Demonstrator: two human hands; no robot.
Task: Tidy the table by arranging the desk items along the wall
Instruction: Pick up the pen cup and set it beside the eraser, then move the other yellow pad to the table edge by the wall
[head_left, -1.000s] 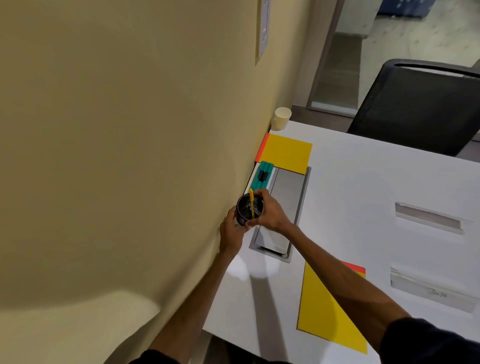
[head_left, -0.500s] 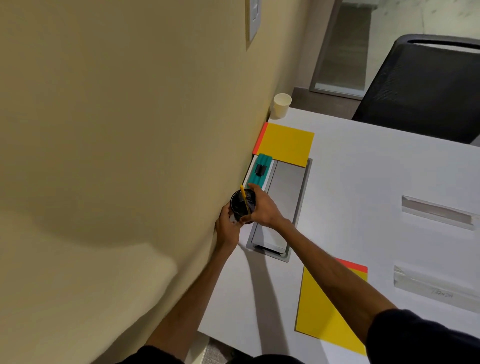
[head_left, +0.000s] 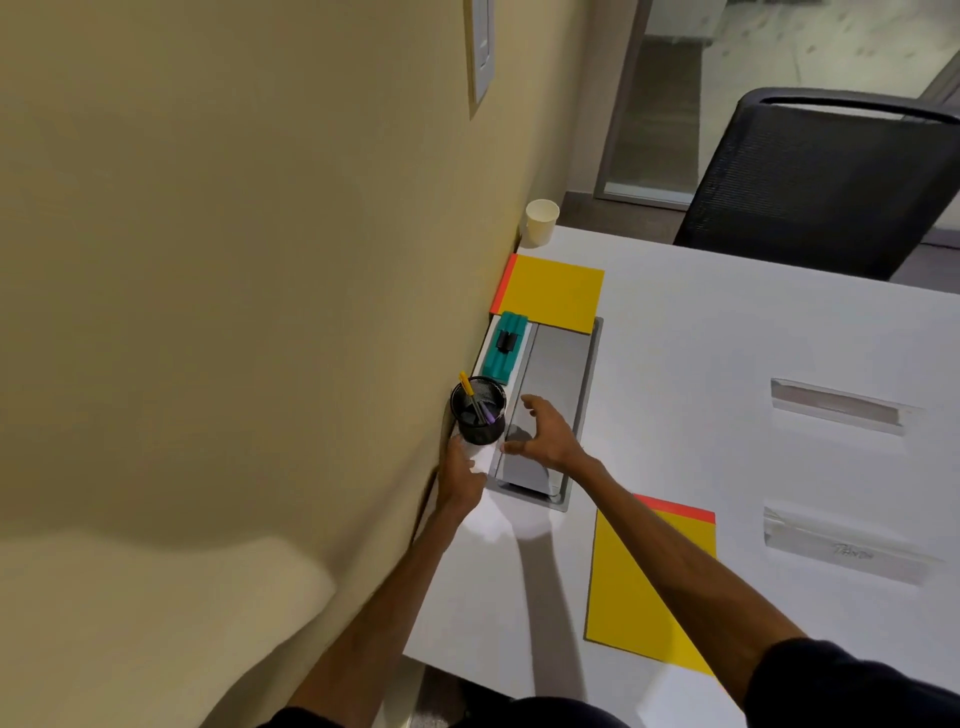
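A black mesh pen cup (head_left: 479, 413) with a yellow pen and a purple pen stands on the white table (head_left: 727, 364) against the wall. Beyond it along the wall lie a teal eraser (head_left: 505, 347) with a black clip on it, a yellow notepad (head_left: 553, 291) with a red edge, and a paper cup (head_left: 542, 222). My right hand (head_left: 540, 436) hovers open just right of the pen cup, fingers spread, apart from it. My left hand (head_left: 460, 475) sits just below the cup near the wall, blurred, fingers loose. A second yellow notepad (head_left: 649, 587) lies near the front edge, under my right forearm.
A grey metal cable hatch (head_left: 558, 395) is set into the table beside the wall items. Two more hatch slots (head_left: 839, 408) lie at the right. A black mesh chair (head_left: 821, 182) stands behind the far edge. The beige wall (head_left: 234, 312) borders the table's left.
Both hands held the pen cup before; now it stands against the wall and both hands have let go and drawn back slightly.
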